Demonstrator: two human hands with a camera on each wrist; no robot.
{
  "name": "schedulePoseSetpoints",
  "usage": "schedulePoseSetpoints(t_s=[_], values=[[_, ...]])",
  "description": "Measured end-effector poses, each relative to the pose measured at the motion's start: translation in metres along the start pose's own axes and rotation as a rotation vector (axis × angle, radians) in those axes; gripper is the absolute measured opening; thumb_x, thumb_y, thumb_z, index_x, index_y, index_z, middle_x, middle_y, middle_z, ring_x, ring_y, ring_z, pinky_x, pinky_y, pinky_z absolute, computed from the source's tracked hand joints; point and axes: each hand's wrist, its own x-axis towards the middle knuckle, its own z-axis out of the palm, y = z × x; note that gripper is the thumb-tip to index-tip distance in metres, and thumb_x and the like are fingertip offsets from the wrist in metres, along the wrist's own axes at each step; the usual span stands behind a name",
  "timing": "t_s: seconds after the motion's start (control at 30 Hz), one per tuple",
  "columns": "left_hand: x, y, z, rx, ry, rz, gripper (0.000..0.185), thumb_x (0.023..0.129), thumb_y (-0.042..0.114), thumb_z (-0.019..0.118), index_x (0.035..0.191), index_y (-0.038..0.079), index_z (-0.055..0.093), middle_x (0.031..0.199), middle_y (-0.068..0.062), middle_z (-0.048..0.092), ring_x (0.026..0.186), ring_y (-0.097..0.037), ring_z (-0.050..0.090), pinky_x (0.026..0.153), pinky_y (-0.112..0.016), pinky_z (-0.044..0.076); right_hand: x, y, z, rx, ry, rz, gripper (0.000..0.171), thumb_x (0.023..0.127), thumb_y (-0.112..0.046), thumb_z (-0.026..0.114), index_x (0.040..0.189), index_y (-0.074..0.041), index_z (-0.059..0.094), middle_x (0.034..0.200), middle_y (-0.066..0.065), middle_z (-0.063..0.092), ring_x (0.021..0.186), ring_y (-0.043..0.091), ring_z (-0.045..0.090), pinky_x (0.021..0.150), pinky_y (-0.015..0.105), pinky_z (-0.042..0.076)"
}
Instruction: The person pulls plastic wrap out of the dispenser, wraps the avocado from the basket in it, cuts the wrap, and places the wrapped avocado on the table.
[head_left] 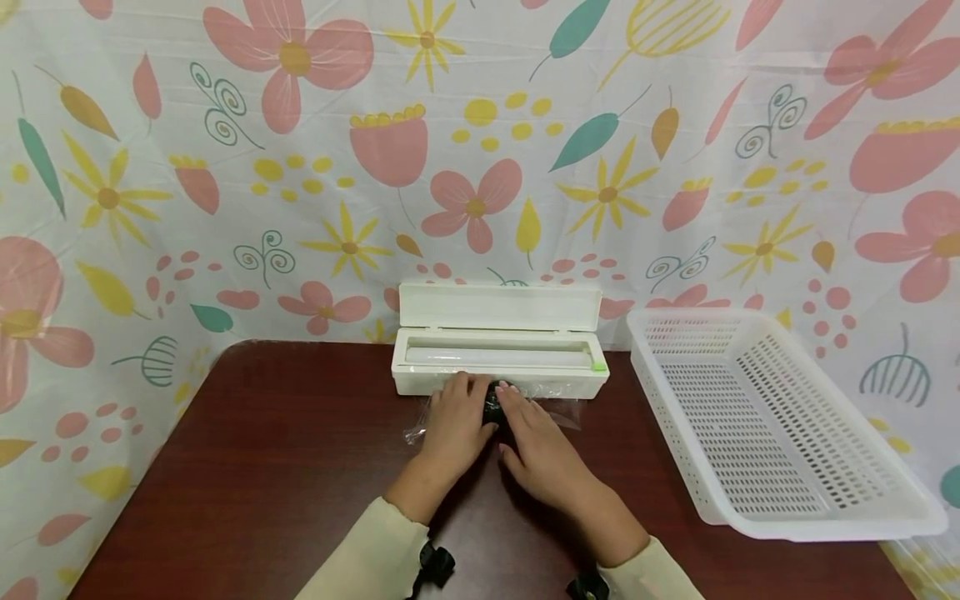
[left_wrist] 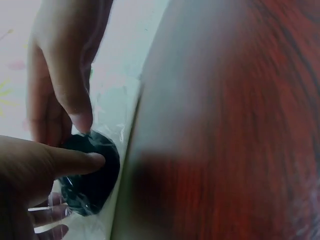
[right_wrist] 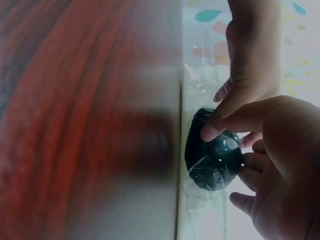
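Dark lump [head_left: 492,404] under clear film [head_left: 561,410], at the white box's [head_left: 501,335] six o'clock. Left hand [head_left: 456,421] and right hand [head_left: 542,450] hold it, fingers narrow. I judge it light, yielding, slippery; grip at nine and three.

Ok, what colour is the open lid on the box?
White; the lid shows best in the head view.

Dark rounded object [head_left: 492,408]: is being held between left hand [head_left: 455,421] and right hand [head_left: 545,454]
Clear plastic film [head_left: 564,412]: is covering it, spreading sideways
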Motion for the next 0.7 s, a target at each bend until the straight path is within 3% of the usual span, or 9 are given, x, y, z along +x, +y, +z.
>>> schedulePoseSetpoints(t_s=[0.33, 0.7], values=[[0.002, -0.007, -0.005, -0.018, 0.044, 0.046, 0.063, 0.078, 0.032, 0.088, 0.132, 0.016, 0.059, 0.116, -0.006, 0.062, 0.11, -0.027, 0.061, 0.09, -0.047, 0.049, 0.003, 0.0, -0.002, 0.016, -0.002, 0.027, 0.066, 0.095, -0.013, 0.067, 0.154, -0.004, 0.039, 0.164, 0.014, 0.033, 0.15, 0.031, 0.037, 0.119, 0.056, 0.034], [0.005, -0.011, -0.019, -0.068, 0.049, 0.044, 0.056, 0.081, 0.038, 0.085, 0.129, 0.02, 0.064, 0.117, -0.005, 0.061, 0.108, -0.027, 0.06, 0.095, -0.047, 0.046, 0.016, 0.002, 0.0, -0.17, 0.112, -0.024, 0.072, 0.083, -0.01, 0.078, 0.148, -0.001, 0.047, 0.153, 0.015, 0.048, 0.139, 0.032, 0.05, 0.113, 0.061, 0.039]])
